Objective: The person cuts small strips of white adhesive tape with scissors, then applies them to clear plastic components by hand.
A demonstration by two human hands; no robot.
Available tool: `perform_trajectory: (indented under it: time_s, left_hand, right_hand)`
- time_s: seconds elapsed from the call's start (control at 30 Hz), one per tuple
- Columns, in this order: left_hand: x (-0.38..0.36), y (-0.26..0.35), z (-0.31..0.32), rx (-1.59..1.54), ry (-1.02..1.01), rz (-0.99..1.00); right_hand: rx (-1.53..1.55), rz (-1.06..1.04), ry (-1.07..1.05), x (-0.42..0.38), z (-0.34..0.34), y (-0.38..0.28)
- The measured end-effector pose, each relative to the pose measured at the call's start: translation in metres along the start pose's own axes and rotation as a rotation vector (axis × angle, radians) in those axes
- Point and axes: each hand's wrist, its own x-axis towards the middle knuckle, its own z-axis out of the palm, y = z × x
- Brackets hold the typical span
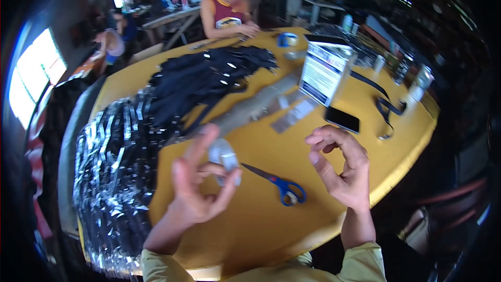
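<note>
My left hand (195, 183) is raised over the table, its fingers around a clear roll of tape (223, 155); motion blurs both. On the right, my right hand (342, 164) hovers above the table with thumb and fingertips drawn together in a pinch. Whatever lies between those fingertips is too small or transparent to make out. Between my hands, a pair of scissors (276, 181) with blue handles lies on the yellow tabletop (250, 230), blades toward my left hand.
Black straps (203, 75) and shiny plastic-wrapped bundles (112, 177) cover the left side. Beyond my right hand are a phone (342, 119), a propped sheet (322, 73), a black strap loop (386, 107) and wrapped rolls (421, 79). A person (229, 10) works at the far edge.
</note>
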Motion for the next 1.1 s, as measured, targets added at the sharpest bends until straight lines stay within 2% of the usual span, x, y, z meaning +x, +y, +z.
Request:
perform_trajectory:
  time_s: [0.17,0.2,0.3,0.43,0.5,0.63,0.67,0.73,0.77,0.83,0.97,1.1]
  left_hand:
    - [-0.001,0.009,-0.001,0.017,-0.006,0.014]
    - [-0.001,0.010,-0.003,-0.001,-0.020,0.031]
    - [0.002,0.011,-0.005,-0.018,-0.024,0.057]
    - [0.004,0.014,-0.005,-0.010,-0.016,0.049]
    - [0.002,0.013,-0.004,-0.026,-0.019,0.053]
    - [0.004,0.015,-0.004,-0.050,-0.028,0.026]
    - [0.004,0.015,-0.004,-0.049,-0.027,0.028]
    - [0.005,0.015,-0.001,-0.359,0.045,-0.226]
    - [0.005,0.015,-0.002,-0.358,0.046,-0.222]
    - [0.005,0.013,-0.003,-0.642,-0.030,-0.421]
    - [0.004,0.012,0.002,-0.579,-0.035,-0.371]
    - [0.003,0.007,0.005,-0.484,-0.004,-0.427]
  right_hand:
    - [0.143,-0.045,-0.283,0.034,0.037,-0.022]
    - [0.143,-0.056,-0.283,0.038,0.040,-0.024]
    - [0.127,-0.233,-0.391,0.045,0.047,-0.027]
    - [0.083,-0.279,-0.406,0.045,0.053,-0.033]
    - [0.004,-0.382,-0.381,0.045,0.055,-0.032]
    - [-0.070,-0.401,-0.412,0.046,0.056,-0.029]
    - [-0.072,-0.412,-0.365,0.047,0.058,-0.031]
    - [-0.076,-0.426,-0.317,0.050,0.059,-0.034]
    - [-0.106,-0.424,-0.306,0.051,0.058,-0.035]
    - [-0.139,-0.424,-0.290,0.055,0.057,-0.036]
    - [-0.158,-0.445,-0.213,0.062,0.054,-0.037]
    - [-0.214,-0.469,-0.191,0.064,0.050,-0.038]
